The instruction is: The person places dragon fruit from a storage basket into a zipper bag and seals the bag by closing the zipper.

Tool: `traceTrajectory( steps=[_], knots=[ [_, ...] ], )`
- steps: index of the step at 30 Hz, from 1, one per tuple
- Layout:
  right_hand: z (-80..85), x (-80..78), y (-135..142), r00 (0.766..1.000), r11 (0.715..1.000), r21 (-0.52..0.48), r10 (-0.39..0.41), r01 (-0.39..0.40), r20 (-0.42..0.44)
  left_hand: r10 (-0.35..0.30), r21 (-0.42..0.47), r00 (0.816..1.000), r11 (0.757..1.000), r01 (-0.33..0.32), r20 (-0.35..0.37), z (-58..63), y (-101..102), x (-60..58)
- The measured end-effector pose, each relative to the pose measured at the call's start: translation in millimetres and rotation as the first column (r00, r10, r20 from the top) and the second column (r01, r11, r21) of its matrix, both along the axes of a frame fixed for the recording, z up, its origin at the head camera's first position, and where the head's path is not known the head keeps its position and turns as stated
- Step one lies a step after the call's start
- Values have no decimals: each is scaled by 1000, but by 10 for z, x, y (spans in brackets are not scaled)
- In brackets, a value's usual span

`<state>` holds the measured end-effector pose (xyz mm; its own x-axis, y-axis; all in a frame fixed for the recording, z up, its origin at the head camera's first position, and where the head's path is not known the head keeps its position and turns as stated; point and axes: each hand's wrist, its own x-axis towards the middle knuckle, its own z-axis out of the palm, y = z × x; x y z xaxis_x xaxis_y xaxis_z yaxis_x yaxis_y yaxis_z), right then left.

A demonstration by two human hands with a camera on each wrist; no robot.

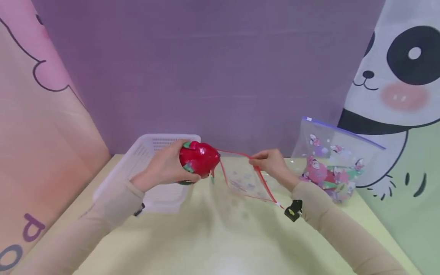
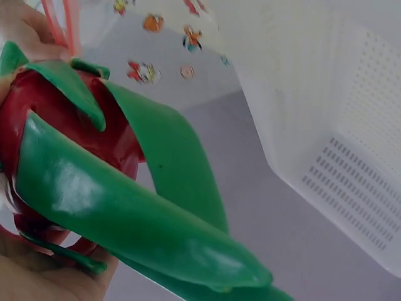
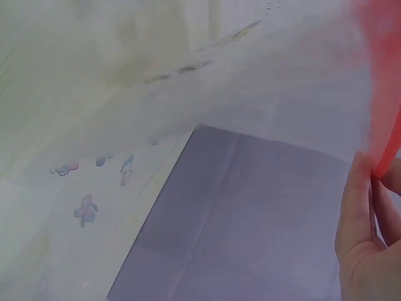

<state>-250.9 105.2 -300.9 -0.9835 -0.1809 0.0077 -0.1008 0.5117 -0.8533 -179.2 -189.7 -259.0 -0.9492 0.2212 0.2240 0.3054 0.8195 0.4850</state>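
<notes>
My left hand (image 1: 168, 164) grips a glossy red dragon fruit (image 1: 201, 157) with green leaf-like scales, its rounded end pointing right. Long green flaps stick out toward the camera in the left wrist view. Beside it hangs a clear zip bag (image 1: 240, 181) with red edging and small cartoon prints. Between thumb and fingers, my right hand (image 1: 271, 162) pinches the bag's red zip edge, well shown in the right wrist view. The bag's mouth is spread, and the dragon fruit's tip overlaps its left edge in the head view.
A white plastic basket (image 1: 165, 198) with slotted walls stands on the left of the pale yellow table (image 1: 220, 244). On the right sits a larger clear bag (image 1: 330, 164) with a purple slider, holding red, pink and green items. A purple backdrop (image 1: 220, 76) rises behind.
</notes>
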Motion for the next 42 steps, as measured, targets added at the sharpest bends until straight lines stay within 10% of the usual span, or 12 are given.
traceTrajectory(
  steps=[23, 32, 42],
  knots=[
    [-127, 135, -191, 999, 999, -29, 21, -23, -48, -184, 223, 983, 957, 185, -25, -28, 625, 190],
    [-95, 181, -292, 999, 999, -43, 1, -3, -42, -276, -165, 921, 957, 237, -275, -323, 623, 230],
    [-25, 238, -321, 998, 996, -66, 52, -53, -29, -116, -285, 961, 958, 41, -250, -416, 581, 166]
  ],
)
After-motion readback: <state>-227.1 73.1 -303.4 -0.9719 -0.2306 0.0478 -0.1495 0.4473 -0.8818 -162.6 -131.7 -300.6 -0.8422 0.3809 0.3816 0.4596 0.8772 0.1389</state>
